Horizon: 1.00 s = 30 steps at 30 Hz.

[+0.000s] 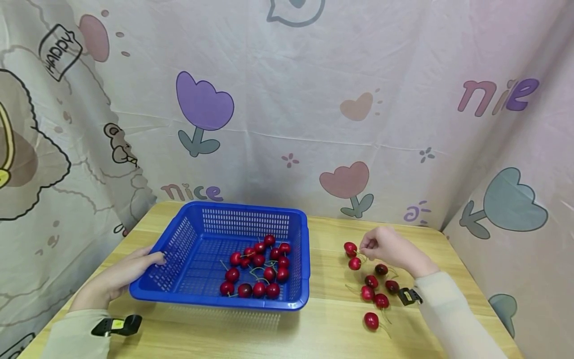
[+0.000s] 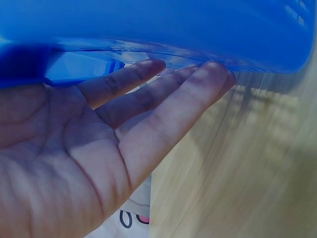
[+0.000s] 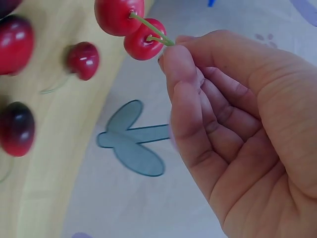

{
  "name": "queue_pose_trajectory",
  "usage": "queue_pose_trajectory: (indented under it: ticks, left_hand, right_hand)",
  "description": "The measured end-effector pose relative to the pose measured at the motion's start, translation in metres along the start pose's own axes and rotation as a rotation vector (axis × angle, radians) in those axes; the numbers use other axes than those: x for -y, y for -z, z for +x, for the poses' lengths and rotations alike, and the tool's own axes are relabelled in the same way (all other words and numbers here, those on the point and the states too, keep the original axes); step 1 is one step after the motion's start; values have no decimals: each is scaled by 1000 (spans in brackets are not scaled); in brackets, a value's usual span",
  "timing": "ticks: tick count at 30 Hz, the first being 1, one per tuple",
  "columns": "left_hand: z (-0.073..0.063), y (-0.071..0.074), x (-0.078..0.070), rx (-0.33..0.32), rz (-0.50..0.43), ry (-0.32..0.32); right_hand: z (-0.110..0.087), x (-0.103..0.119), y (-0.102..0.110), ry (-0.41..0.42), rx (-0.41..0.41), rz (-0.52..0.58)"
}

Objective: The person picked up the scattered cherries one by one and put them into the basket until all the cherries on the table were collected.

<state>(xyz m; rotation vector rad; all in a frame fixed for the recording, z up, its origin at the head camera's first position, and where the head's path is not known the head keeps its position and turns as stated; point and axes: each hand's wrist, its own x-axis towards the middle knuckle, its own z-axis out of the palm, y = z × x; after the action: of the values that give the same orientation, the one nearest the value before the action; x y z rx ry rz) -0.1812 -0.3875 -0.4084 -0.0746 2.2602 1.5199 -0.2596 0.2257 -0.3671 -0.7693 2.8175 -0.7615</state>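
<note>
My left hand (image 1: 123, 274) holds the left rim of a blue plastic basket (image 1: 308, 249), thumb over the edge. In the left wrist view, the fingers (image 2: 168, 116) extend beneath the basket's blue side (image 2: 163, 22). Several red cherries (image 1: 258, 260) lie in the right part of the basket. To its right, my right hand (image 1: 390, 248) pinches green stems (image 3: 157, 32) between thumb and forefinger. Two bright red cherries (image 3: 116, 15) hang from these stems in the right wrist view. Other loose cherries (image 1: 367, 293) with stems lie on the table, near and below this hand.
The wooden table (image 1: 332, 319) carries the basket and the loose cherries. A printed cloth (image 1: 287, 99) hangs behind the table and along both sides. A dark wrist camera (image 1: 409, 296) sits close to the loose cherries.
</note>
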Motion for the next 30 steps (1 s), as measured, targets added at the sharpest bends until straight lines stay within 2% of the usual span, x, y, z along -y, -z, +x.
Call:
queue_pose_trajectory:
  ticks: [15,30]
  left_hand:
    - [0,0,1,-10,13,-4]
    - [-1,0,0,-7,16,-7]
  right_hand:
    - [17,38,21,91,-75,-60]
    - [39,81,20,194,-55,-55]
